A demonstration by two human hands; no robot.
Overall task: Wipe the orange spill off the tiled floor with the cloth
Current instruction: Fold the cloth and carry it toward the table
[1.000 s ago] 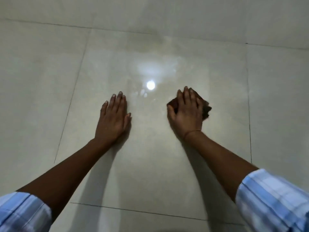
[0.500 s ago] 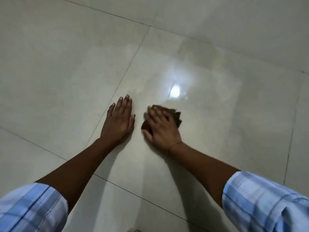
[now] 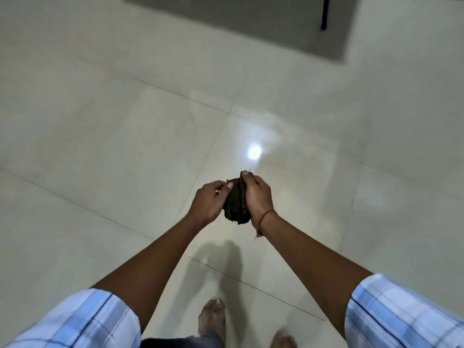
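Note:
A dark brown cloth [image 3: 235, 204] is bunched up in the air above the pale tiled floor [image 3: 125, 146], held between both hands. My right hand [image 3: 257, 194] grips its right side with the thumb on top. My left hand [image 3: 209, 199] pinches its left edge. No orange spill shows on the glossy tiles; a bright lamp reflection [image 3: 254, 152] shines just beyond the hands.
A grey mat [image 3: 251, 18] lies on the floor at the top, with a dark blue rod [image 3: 324, 13] on it. My bare feet [image 3: 212, 320] stand on the tiles at the bottom edge.
The view has risen from close to the floor to standing height. Both hands left the floor; the right lifted the cloth and the left hand took hold of it too.

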